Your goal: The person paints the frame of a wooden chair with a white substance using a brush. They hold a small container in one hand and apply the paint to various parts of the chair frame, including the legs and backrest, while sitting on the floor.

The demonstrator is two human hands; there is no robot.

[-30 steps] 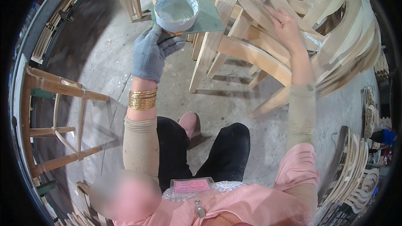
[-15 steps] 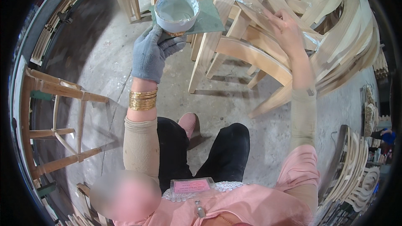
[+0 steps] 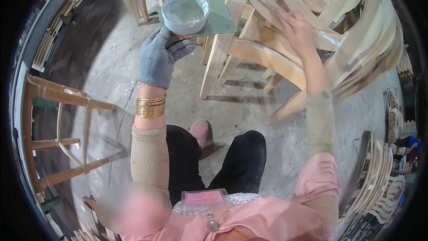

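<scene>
Since the earlier frame your right hand [image 3: 298, 26] has shifted slightly along the pale chair frame [image 3: 267, 58], fingers pressing it, upper right; your gloved left hand [image 3: 159, 56] grips the white bowl [image 3: 185, 11], top centre. Pink rectangular label [image 3: 204, 197], bottom centre.

Gloved left hand [image 3: 159, 56] cupped, bare right hand [image 3: 298, 30] apparently pinching.

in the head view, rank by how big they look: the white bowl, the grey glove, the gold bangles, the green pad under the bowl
1. Grey glove
2. Green pad, though the bowl hides part, so it is close with the glove
3. White bowl
4. Gold bangles
</scene>
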